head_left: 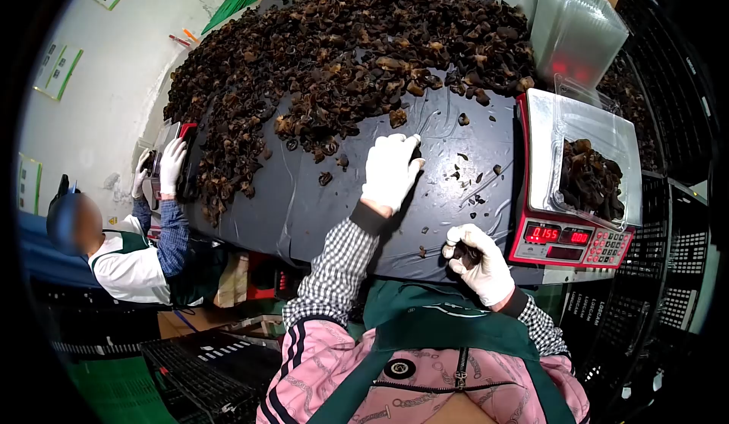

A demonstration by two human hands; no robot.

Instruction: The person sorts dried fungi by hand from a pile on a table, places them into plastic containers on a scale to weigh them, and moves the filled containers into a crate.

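Observation:
My left hand (391,170), in a white glove, reaches over the dark table covering near the front of the mushroom heap. Its fingers are bent together, and a dark bit shows between forefinger and thumb, too small to name. My right hand (480,266), gloved too, is curled around dark wood ear mushrooms (465,255) close to the table's near edge. A big heap of wood ear mushrooms (342,59) covers the far side. To the right, a clear plastic box (566,132) with wood ears (591,181) in it rests on a red digital scale (524,243) reading 0.155.
Stacked clear plastic boxes (573,33) stand behind the scale. Small mushroom scraps (474,200) lie between my hands and the scale. At left, a co-worker's gloved hands (172,167) are at another scale (187,130). Black crates (209,371) sit below the table.

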